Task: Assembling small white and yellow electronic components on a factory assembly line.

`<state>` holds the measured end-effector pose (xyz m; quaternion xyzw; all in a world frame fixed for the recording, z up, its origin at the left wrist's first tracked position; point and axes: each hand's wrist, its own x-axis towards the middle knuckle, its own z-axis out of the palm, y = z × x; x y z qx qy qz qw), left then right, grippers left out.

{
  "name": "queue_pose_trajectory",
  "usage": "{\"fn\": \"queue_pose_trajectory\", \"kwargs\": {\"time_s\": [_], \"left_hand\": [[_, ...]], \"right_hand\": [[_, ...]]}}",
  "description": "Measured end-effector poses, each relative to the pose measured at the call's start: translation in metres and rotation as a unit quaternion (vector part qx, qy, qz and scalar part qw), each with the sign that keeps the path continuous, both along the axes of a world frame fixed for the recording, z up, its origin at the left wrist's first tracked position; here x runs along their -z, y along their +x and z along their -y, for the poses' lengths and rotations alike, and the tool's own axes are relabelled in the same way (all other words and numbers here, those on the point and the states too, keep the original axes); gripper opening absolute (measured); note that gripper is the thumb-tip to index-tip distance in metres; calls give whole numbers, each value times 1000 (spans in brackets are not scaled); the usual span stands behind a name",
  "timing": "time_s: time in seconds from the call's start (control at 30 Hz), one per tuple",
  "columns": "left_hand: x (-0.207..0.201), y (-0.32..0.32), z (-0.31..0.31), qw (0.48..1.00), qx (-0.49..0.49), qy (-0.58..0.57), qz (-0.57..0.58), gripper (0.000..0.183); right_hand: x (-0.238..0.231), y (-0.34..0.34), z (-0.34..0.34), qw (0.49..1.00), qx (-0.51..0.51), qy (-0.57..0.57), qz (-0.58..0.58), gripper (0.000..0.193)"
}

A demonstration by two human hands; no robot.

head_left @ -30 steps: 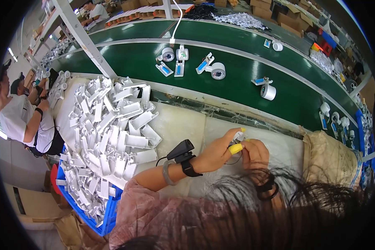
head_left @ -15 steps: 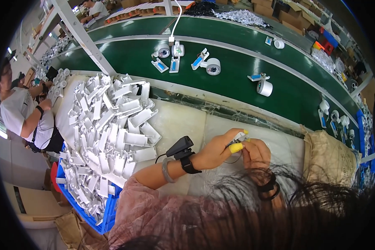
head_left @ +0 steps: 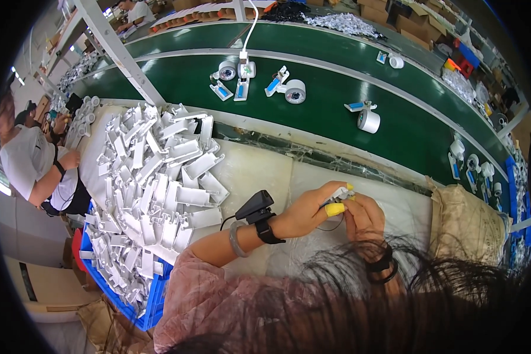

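Note:
In front of me, above the pale covered table, my left hand (head_left: pixel 308 213) and my right hand (head_left: pixel 364 219) meet with bent fingers. Between their fingertips is a small white part (head_left: pixel 341 193), mostly hidden by the fingers; its exact kind is unclear. Yellow finger covers (head_left: pixel 334 209) sit on some of the fingertips. A thin dark wire hangs just below the fingers. Both hands are closed on the part, the left from its left side and the right from its right. To the left lies a big heap of white channel-shaped housings (head_left: pixel 159 171).
A blue crate (head_left: pixel 154 307) full of similar housings stands at the lower left. Beyond the table, a green conveyor (head_left: pixel 330 76) carries white cylindrical lamp heads (head_left: pixel 369 121). A brown sack (head_left: pixel 469 221) lies at the right. A co-worker (head_left: pixel 35 156) stands at the far left.
The lamp heads on the conveyor have shifted slightly to the left. The co-worker's arms have moved. My hands stay almost in place, still holding the small white part.

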<state>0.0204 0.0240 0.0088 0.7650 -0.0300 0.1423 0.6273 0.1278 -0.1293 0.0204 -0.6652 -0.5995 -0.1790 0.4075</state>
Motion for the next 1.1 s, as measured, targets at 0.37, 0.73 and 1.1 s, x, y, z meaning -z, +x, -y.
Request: {"fn": "queue_pose_trajectory", "kwargs": {"time_s": [0.37, 0.73, 1.1], "left_hand": [[6, -4, 1, 1000, -27, 9, 8, 39], [-5, 31, -53, 994, -80, 60, -45, 47], [29, 39, -390, 683, -541, 362, -332, 51]], "right_hand": [[8, -6, -7, 1000, 19, 18, 2, 30], [-24, 43, 7, 982, 75, -8, -172, 12], [14, 218, 9, 953, 256, -10, -160, 8]]}}
